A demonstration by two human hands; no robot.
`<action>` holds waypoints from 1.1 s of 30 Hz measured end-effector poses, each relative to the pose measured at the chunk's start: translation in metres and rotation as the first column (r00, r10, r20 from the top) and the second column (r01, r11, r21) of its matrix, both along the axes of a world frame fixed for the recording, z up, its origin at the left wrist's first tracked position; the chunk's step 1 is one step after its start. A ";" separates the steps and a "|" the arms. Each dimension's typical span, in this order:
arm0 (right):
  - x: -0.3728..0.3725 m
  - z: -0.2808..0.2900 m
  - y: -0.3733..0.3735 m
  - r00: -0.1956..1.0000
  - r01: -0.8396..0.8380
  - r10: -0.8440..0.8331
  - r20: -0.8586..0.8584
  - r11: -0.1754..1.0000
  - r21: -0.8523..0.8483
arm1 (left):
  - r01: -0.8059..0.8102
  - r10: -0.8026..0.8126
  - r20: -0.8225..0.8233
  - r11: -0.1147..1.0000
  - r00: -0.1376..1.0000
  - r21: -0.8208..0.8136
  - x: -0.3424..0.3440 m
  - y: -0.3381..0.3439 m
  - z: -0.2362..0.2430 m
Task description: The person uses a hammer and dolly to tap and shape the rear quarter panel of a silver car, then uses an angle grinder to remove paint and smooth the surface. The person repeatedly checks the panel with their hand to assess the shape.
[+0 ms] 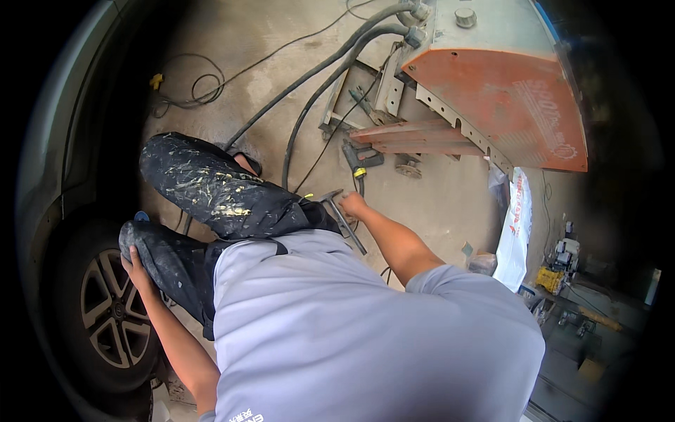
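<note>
My left hand rests on my dust-marked left knee, fingers loosely bent, holding nothing. My right hand is closed on a dark metal T-shaped tool, near its crosspiece, beside my right hip. Just beyond it a grey-black gun with a yellow band lies on the concrete floor, with a hose attached. A small round metal piece sits to its right. My paint-spattered right leg crosses the middle left of the view.
A car wheel stands close at my left. An orange-and-grey machine with thick hoses and metal frames fills the upper right. A loose cable with a yellow plug lies behind. A white sack and a yellow tool are at right.
</note>
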State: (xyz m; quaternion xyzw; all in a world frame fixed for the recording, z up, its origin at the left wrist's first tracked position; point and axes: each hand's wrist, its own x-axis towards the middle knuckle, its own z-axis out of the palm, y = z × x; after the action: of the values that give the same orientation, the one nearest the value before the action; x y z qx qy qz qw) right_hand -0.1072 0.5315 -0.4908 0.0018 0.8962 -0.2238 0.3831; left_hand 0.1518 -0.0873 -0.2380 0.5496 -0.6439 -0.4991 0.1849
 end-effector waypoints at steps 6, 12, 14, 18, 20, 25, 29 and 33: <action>0.027 -0.034 -0.003 0.998 0.056 -0.056 0.024 0.998 -0.012 | -0.242 0.243 0.000 0.967 0.970 0.082 0.040 0.010 0.013; 0.031 -0.064 -0.016 0.893 0.334 -0.344 0.291 0.939 0.085 | -0.446 0.460 0.029 0.840 0.887 0.310 0.071 0.017 0.029; 0.031 -0.066 -0.029 0.930 0.209 -0.212 0.300 0.977 0.045 | -0.494 0.514 0.010 0.819 0.858 0.293 0.094 0.028 0.035; 0.020 -0.111 -0.055 0.985 -0.116 0.112 0.128 0.993 0.031 | -0.446 0.541 -0.150 0.795 0.827 0.410 0.111 0.066 0.052; 0.010 -0.162 -0.056 0.817 -0.577 0.575 0.050 0.816 0.042 | -0.508 0.586 -0.089 0.761 0.806 0.404 0.112 0.078 0.063; -0.064 -0.156 -0.091 0.979 -0.088 0.094 0.183 0.995 -0.039 | -0.479 0.603 -0.313 0.786 0.734 0.390 0.149 0.101 0.036; -0.100 -0.101 -0.101 0.927 0.265 -0.207 0.314 0.951 -0.157 | -0.510 0.623 -0.378 0.780 0.685 0.361 0.149 0.113 0.027; -0.118 -0.103 -0.094 0.953 0.114 -0.053 0.299 0.976 -0.188 | -0.485 0.528 -0.434 0.848 0.730 0.215 0.139 0.094 0.002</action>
State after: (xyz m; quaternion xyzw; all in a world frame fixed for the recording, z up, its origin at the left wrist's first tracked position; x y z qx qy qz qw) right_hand -0.2252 0.4374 -0.5934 0.0339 0.8012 -0.3272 0.4998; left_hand 0.2908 0.0065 -0.2364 0.5713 -0.3812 -0.5766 0.4425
